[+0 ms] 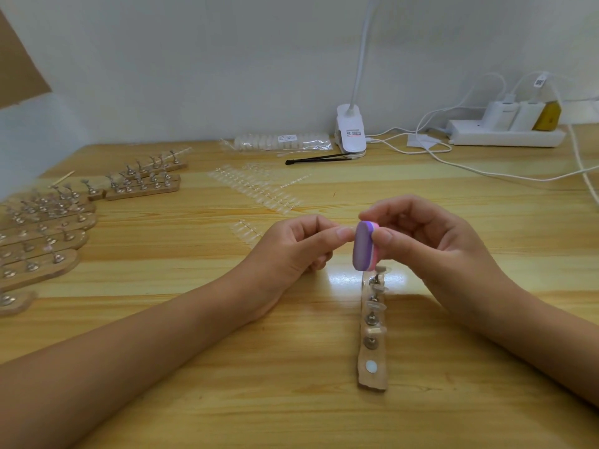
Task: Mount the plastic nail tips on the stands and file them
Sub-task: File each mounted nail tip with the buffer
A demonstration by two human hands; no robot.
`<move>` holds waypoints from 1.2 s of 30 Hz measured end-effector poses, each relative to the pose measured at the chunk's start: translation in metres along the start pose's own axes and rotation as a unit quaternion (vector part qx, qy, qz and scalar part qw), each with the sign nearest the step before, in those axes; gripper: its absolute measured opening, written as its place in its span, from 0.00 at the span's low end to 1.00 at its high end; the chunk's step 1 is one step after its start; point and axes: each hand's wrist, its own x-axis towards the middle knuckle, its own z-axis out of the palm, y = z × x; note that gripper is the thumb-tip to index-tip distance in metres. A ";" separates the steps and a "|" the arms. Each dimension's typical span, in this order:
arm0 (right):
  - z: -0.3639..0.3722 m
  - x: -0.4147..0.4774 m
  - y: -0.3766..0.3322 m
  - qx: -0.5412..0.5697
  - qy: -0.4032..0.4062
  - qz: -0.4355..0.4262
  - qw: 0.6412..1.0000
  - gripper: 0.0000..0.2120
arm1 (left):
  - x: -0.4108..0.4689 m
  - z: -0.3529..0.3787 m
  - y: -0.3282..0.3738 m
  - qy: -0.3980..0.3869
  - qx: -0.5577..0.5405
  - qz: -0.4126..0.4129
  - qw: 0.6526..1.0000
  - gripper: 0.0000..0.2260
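Ideally, the nail tip (347,228) pinched in the left hand (299,247) is stroked lightly with the buffer block (364,246) gripped by the fingers (384,236) of the right hand (431,244).

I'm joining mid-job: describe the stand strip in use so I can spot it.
On the wooden table, look right of centre, under the right hand holding the purple file. The wooden strip lies alone there, pointing toward the near edge; the other strips crowd the left edge.
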 end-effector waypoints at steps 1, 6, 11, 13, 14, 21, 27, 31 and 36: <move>-0.001 0.001 0.001 0.010 0.004 0.002 1.000 0.10 | 0.000 0.000 0.000 -0.003 0.001 0.001 1.000 0.11; -0.009 0.008 0.000 0.087 0.013 0.029 0.996 0.15 | -0.001 0.001 0.000 -0.018 0.009 0.005 1.000 0.09; -0.011 0.009 -0.002 0.127 0.024 0.039 0.991 0.10 | -0.002 0.000 -0.001 -0.013 0.014 -0.004 1.000 0.14; -0.010 0.009 -0.002 0.122 0.032 0.039 0.991 0.05 | -0.001 0.000 -0.002 -0.010 0.009 -0.009 1.000 0.15; -0.009 0.007 -0.002 0.094 0.026 0.034 0.995 0.06 | 0.000 -0.001 -0.002 -0.010 0.004 -0.009 1.000 0.14; -0.002 -0.002 -0.001 -0.089 -0.041 -0.021 0.995 0.23 | -0.001 -0.001 -0.001 -0.017 0.001 0.006 1.000 0.10; 0.002 -0.002 -0.006 -0.117 -0.047 -0.037 0.991 0.21 | -0.004 0.001 -0.001 -0.047 0.040 0.040 0.997 0.04; -0.002 -0.002 -0.009 -0.143 -0.063 -0.022 0.987 0.21 | -0.001 0.000 0.000 -0.018 0.007 0.014 1.000 0.03; 0.000 -0.001 -0.009 -0.152 -0.079 -0.001 0.985 0.21 | -0.006 0.002 -0.002 -0.048 0.039 0.039 0.997 0.11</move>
